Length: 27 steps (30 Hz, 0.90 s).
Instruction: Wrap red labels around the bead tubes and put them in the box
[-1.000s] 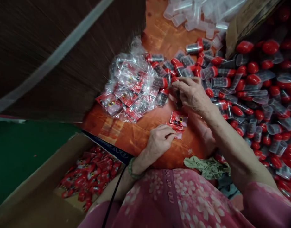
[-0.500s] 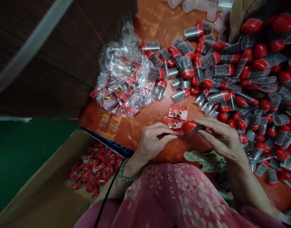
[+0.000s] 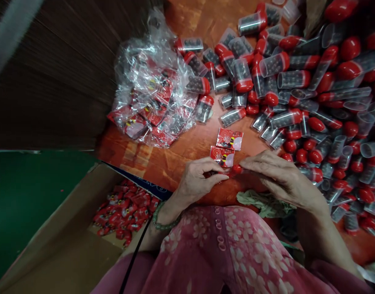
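Near the table's front edge my left hand (image 3: pixel 195 179) pinches a small red packet (image 3: pixel 219 173), mostly covered by its fingers. My right hand (image 3: pixel 282 175) is closed round a red-capped tube (image 3: pixel 237 168); the cap points left and touches or nearly touches the packet, and the tube's body is hidden by the fingers. Just beyond my fingertips lie two flat red cards, one (image 3: pixel 222 157) nearer and one (image 3: pixel 229 139) farther. A clear plastic bag (image 3: pixel 156 94) of red packets sits to the left. Many red-capped clear tubes (image 3: pixel 242 75) with dark balls are heaped to the right.
Below the orange table (image 3: pixel 156 161) at the left, an open cardboard box (image 3: pixel 67 232) holds a pile of red packets (image 3: pixel 126 210). A crumpled pale green cloth (image 3: pixel 262 203) lies at the table edge by my right wrist. A dark brown surface (image 3: pixel 58 77) fills the upper left.
The red-capped tube has moved left and turned in my right hand, its cap now at the packet in my left hand. The whole view has shifted slightly.
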Each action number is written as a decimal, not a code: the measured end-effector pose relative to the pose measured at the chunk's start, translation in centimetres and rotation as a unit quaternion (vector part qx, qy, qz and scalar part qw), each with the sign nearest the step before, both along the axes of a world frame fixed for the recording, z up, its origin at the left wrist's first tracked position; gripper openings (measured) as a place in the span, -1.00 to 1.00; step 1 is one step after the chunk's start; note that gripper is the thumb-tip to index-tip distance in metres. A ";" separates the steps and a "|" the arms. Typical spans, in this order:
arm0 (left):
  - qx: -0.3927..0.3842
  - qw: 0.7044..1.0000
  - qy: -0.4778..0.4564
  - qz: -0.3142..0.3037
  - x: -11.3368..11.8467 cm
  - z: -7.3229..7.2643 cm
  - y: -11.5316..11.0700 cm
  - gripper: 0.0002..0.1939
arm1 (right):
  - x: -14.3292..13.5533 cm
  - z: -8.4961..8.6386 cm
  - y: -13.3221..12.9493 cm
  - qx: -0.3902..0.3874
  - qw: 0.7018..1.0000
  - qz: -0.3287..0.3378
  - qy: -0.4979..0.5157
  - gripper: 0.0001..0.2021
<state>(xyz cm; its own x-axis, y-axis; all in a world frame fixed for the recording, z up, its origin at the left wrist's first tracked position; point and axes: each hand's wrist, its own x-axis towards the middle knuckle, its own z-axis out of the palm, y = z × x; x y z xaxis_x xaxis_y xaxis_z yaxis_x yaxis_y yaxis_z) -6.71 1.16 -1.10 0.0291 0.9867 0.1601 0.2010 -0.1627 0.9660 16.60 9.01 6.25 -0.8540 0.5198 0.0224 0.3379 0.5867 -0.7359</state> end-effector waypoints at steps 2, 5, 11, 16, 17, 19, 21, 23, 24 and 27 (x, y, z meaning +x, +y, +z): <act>-0.009 1.000 0.012 -0.012 0.1 0.0 -0.1 -0.92 | -0.1 0.1 0.2 -0.002 0.999 0.017 -0.028 -0.53; -0.026 0.998 0.039 -0.030 0.2 0.0 -0.2 -0.92 | -0.5 0.3 0.6 -0.033 0.996 0.046 -0.070 -0.56; -0.062 0.991 0.089 -0.077 0.2 0.3 -0.5 -0.95 | -1.3 0.3 1.4 -0.091 0.986 0.091 -0.108 -0.61; -0.115 0.985 0.047 -0.121 -0.3 0.7 -0.3 -0.86 | -1.5 -0.1 2.2 -0.172 0.976 0.096 -0.089 -0.66; -0.128 0.983 0.034 -0.130 -0.3 0.8 -0.3 -0.83 | -1.6 -0.1 2.3 -0.182 0.975 0.092 -0.088 -0.66; -0.161 0.976 0.018 -0.147 -0.4 1.0 -0.2 -0.82 | -1.7 -0.1 2.4 -0.191 0.973 0.092 -0.091 -0.68; -0.197 0.968 0.005 -0.157 -0.4 1.1 -0.1 -0.84 | -1.9 -0.1 2.3 -0.191 0.973 0.092 -0.093 -0.69; -0.225 0.961 -0.011 -0.159 -0.2 1.3 -0.1 -0.83 | -2.1 -0.2 2.2 -0.190 0.974 0.085 -0.088 -0.70; -0.236 0.959 -0.018 -0.158 0.0 1.3 -0.1 -0.82 | -2.2 -0.3 2.1 -0.191 0.975 0.078 -0.082 -0.71; -0.261 0.952 -0.042 -0.156 0.3 1.4 0.1 -0.80 | -2.4 -1.0 1.7 -0.211 0.974 0.052 -0.068 -0.74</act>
